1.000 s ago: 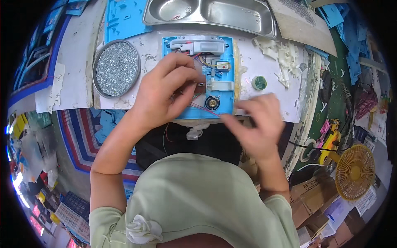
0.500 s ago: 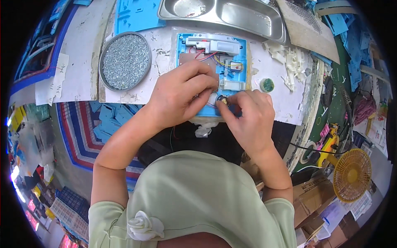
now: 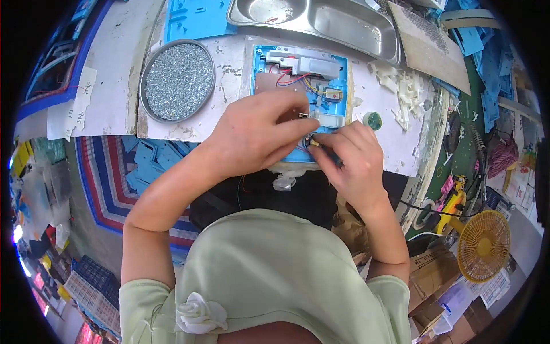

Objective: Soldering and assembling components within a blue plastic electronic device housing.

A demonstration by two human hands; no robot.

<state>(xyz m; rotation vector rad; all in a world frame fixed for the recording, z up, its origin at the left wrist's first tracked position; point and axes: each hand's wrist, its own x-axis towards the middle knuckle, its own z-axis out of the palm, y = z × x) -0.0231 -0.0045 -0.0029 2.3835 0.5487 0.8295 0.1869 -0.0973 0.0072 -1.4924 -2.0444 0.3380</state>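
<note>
A blue plastic housing [image 3: 301, 155] lies on the bench in front of me, with a brown circuit board [image 3: 270, 83], grey-white plastic modules [image 3: 315, 67] and thin coloured wires inside. My left hand [image 3: 258, 135] reaches over its lower left part, fingers drawn together; whatever is in them is hidden. Close by on the right, my right hand [image 3: 354, 159] pinches a small dark part with a brass-coloured bit [image 3: 312, 141] at the housing's lower edge. The left thumb and forefinger come right up to that part.
A round dish of small screws [image 3: 177, 80] stands to the left, beside a blue panel [image 3: 197, 20]. Behind the housing is a steel tray [image 3: 349, 28]. White plastic pieces [image 3: 408, 94] and a small green-topped roll [image 3: 373, 120] lie right; a yellow fan [image 3: 484, 245] stands lower right.
My left thumb and forefinger have moved right, closer to the small dark part. My right hand keeps its pinch on it. The whole view has shifted slightly.
</note>
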